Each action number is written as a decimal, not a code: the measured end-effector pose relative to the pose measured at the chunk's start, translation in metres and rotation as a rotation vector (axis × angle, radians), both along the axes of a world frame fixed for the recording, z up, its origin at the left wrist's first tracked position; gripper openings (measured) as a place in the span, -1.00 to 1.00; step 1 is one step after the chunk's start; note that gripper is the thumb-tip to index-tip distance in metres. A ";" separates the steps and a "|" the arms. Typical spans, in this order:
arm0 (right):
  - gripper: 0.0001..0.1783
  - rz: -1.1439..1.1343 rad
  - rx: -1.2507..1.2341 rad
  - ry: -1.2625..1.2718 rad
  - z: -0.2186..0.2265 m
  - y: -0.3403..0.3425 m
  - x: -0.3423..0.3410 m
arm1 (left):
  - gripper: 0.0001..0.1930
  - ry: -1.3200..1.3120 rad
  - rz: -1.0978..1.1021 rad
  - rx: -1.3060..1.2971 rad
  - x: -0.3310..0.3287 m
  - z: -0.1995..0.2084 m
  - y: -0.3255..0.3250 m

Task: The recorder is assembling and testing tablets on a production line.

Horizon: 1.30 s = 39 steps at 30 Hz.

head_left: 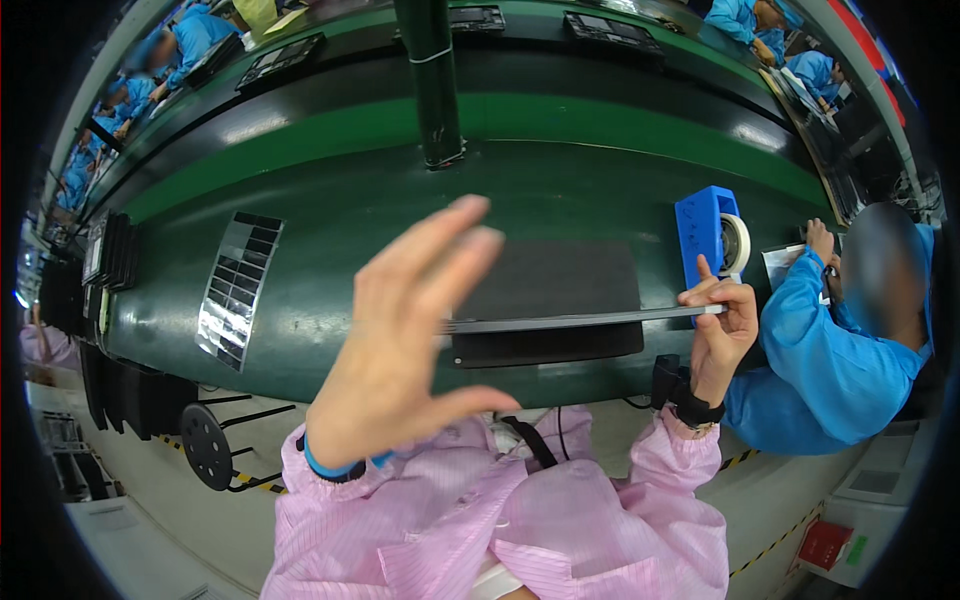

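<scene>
A thin, flat grey panel [580, 320] is held nearly edge-on above the green table, so its faces hardly show. My right hand [722, 315] pinches its right end between thumb and fingers. My left hand [400, 325] is raised by the panel's left end, fingers stretched and thumb apart, slightly blurred. It hides that end, and I cannot tell whether it touches the panel. Beneath the panel a dark rectangular mat [560, 275] lies on the table. A blue tape dispenser [705, 230] with a pale roll stands just beyond my right hand.
On the left lies a sheet of black rectangular stickers [240, 290], with a stack of dark flat units [110, 250] farther left. A green post [430, 90] rises at the table's far side. A co-worker in blue [835, 330] sits close on my right. A round stool [205, 447] stands lower left.
</scene>
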State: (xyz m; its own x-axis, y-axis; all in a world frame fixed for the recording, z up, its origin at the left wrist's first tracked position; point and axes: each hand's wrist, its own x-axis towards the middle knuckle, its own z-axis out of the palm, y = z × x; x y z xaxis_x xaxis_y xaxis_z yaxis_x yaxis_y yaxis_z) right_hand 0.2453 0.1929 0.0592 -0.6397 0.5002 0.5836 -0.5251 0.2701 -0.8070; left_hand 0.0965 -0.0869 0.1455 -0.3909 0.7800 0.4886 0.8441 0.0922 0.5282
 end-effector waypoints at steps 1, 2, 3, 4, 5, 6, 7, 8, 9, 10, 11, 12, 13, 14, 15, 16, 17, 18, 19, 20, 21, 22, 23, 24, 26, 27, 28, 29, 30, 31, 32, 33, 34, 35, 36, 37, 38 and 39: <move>-0.80 0.006 -0.015 0.007 0.002 -0.003 -0.001 | 0.00 -0.070 0.050 0.009 -0.004 -0.013 -0.009; -0.80 0.020 -0.023 0.011 0.004 -0.004 -0.003 | 0.01 -0.142 0.103 0.020 -0.006 -0.025 -0.016; -0.80 0.034 -0.007 0.014 0.005 -0.004 -0.008 | -0.06 -0.322 0.070 -0.042 -0.007 -0.042 -0.023; -0.81 0.042 0.012 0.016 0.003 -0.004 -0.011 | -0.13 -0.505 0.030 -0.100 -0.009 -0.057 -0.029; -0.76 0.039 0.041 0.005 0.002 -0.001 -0.011 | -0.33 -0.530 0.031 -0.162 -0.012 -0.066 -0.028; -0.76 0.036 0.039 0.005 0.001 -0.001 -0.011 | -0.52 -0.554 0.031 -0.224 -0.013 -0.073 -0.024; -0.71 0.018 0.007 -0.017 0.001 -0.002 -0.012 | -0.52 -0.552 0.029 -0.227 -0.016 -0.082 -0.021; -0.65 0.001 -0.023 -0.039 0.001 -0.002 -0.011 | -0.65 -0.558 0.068 -0.224 -0.019 -0.091 -0.017; -0.49 0.065 -0.061 -0.047 0.000 -0.001 -0.010 | -0.76 -0.564 0.107 -0.221 -0.021 -0.097 -0.015; -0.49 0.062 -0.061 -0.047 -0.001 -0.001 -0.009 | -0.76 -0.564 0.104 -0.222 -0.023 -0.099 -0.014; -0.43 0.089 -0.109 -0.149 -0.004 -0.002 -0.008 | -0.79 -0.557 0.104 -0.186 -0.025 -0.101 -0.013; -0.37 0.117 -0.158 -0.251 -0.010 -0.001 -0.007 | -0.80 -0.550 0.105 -0.149 -0.026 -0.102 -0.013; -0.32 0.083 -0.172 -0.306 -0.033 0.003 -0.006 | -0.78 -0.538 0.113 -0.143 -0.028 -0.106 -0.012; -0.40 0.059 -0.157 -0.511 -0.034 0.002 0.000 | -0.78 -0.537 0.115 -0.141 -0.030 -0.108 -0.011; -0.46 0.039 -0.199 -0.584 -0.038 0.001 0.001 | -0.78 -0.532 0.142 -0.198 -0.034 -0.109 -0.009; -0.51 0.018 -0.243 -0.659 -0.043 -0.001 0.002 | -0.78 -0.527 0.169 -0.259 -0.039 -0.110 -0.008; -0.51 0.020 -0.243 -0.659 -0.043 0.000 0.001 | -0.77 -0.487 0.166 -0.325 -0.046 -0.114 -0.007; -0.53 0.013 -0.234 -0.660 -0.043 0.003 0.000 | -0.77 -0.488 0.167 -0.326 -0.048 -0.116 -0.005; -0.56 0.006 -0.226 -0.658 -0.043 0.007 0.000 | -0.76 -0.648 0.135 -0.229 -0.049 -0.116 -0.002; -0.51 -0.038 -0.205 -0.705 -0.040 0.009 -0.001 | -0.75 -0.807 0.101 -0.130 -0.048 -0.114 0.001; -0.48 -0.040 -0.279 -0.569 -0.040 0.002 0.000 | -0.68 -1.034 -0.013 0.029 -0.044 -0.108 0.003; -0.45 -0.040 -0.352 -0.436 -0.015 -0.019 -0.006 | -0.68 -1.036 -0.010 0.026 -0.042 -0.098 0.004; -0.41 0.045 -0.330 -0.471 -0.004 -0.018 0.003 | -0.62 -1.148 0.001 0.102 -0.039 -0.087 0.005; -0.43 0.038 -0.349 -0.452 0.006 -0.027 0.001 | -0.55 -1.257 0.015 0.179 -0.036 -0.082 0.006; -0.60 -0.083 -0.364 -0.401 0.008 -0.033 0.004 | -0.45 -1.216 0.073 0.253 -0.029 -0.088 0.003; -0.67 -0.007 -0.349 -0.396 0.000 -0.021 0.017 | -0.42 -1.164 0.058 0.282 -0.023 -0.086 -0.001; -0.69 0.064 -0.336 -0.390 -0.009 -0.010 0.032 | -0.39 -1.113 0.039 0.305 -0.019 -0.079 -0.004; -0.62 -0.036 -0.305 -0.375 -0.008 -0.014 0.039 | -0.49 -1.132 -0.024 0.199 -0.017 -0.070 -0.011; -0.58 -0.002 -0.388 -0.346 -0.007 -0.012 0.048 | -0.65 -1.154 -0.079 0.055 -0.019 -0.070 -0.014; -0.53 0.096 -0.427 -0.252 -0.005 -0.014 0.049 | -0.71 -1.226 -0.092 0.092 -0.014 -0.064 -0.017; -0.48 0.192 -0.466 -0.157 -0.005 -0.017 0.050 | -0.74 -1.297 -0.105 0.130 -0.009 -0.058 -0.018; -0.44 0.225 -0.449 -0.042 -0.008 -0.020 0.046 | -0.69 -1.351 -0.083 0.257 -0.004 -0.057 -0.015; -0.44 0.223 -0.452 -0.045 -0.010 -0.016 0.046 | -0.62 -1.344 0.009 0.258 -0.002 -0.054 -0.011; -0.46 0.143 -0.360 -0.152 -0.012 -0.010 0.048 | -0.59 -1.379 -0.013 0.211 -0.007 -0.050 -0.011; -0.49 0.062 -0.267 -0.257 -0.014 -0.007 0.048 | -0.55 -1.414 -0.037 0.162 -0.012 -0.048 -0.011; -0.59 0.046 -0.290 -0.242 -0.016 -0.006 0.042 | -0.55 -1.413 -0.036 0.161 -0.013 -0.049 -0.010; -0.59 0.045 -0.291 -0.241 -0.018 -0.003 0.039 | -0.52 -1.448 -0.034 0.157 -0.014 -0.053 -0.008; -0.63 0.045 -0.305 -0.260 -0.019 0.000 0.036 | -0.49 -1.482 -0.031 0.153 -0.015 -0.057 -0.006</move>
State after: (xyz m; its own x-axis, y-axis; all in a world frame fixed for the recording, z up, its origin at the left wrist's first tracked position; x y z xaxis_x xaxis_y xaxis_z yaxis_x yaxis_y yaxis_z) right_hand 0.2814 0.1930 0.0403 -0.7719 0.5934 0.2283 -0.2986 -0.0213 -0.9541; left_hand 0.0811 -0.0928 0.0882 -0.5776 0.7763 -0.2526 -0.4551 -0.0494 0.8890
